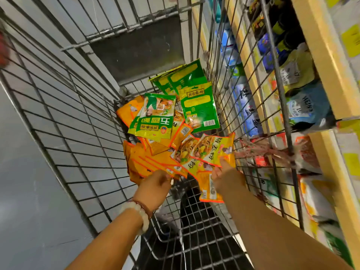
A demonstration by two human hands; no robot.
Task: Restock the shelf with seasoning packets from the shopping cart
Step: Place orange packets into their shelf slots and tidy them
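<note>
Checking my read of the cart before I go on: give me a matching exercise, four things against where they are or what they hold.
Things:
1. left hand
2. right hand
3. green packets
4. shelf

Places or states:
A. outside the cart's right-hand wire wall
B. lying at the cart's far end
C. grips a fan of orange packets
D. holds yellow noodle-picture packets

Pairs: 1-C, 2-D, 3-B, 4-A

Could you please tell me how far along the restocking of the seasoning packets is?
Early. Nothing shows as shelved yet. Both the left hand and right hand grip fanned orange-yellow foil packets inside the grey wire shopping cart. Green foil packets remain inside, beside the wooden shelf.
</note>
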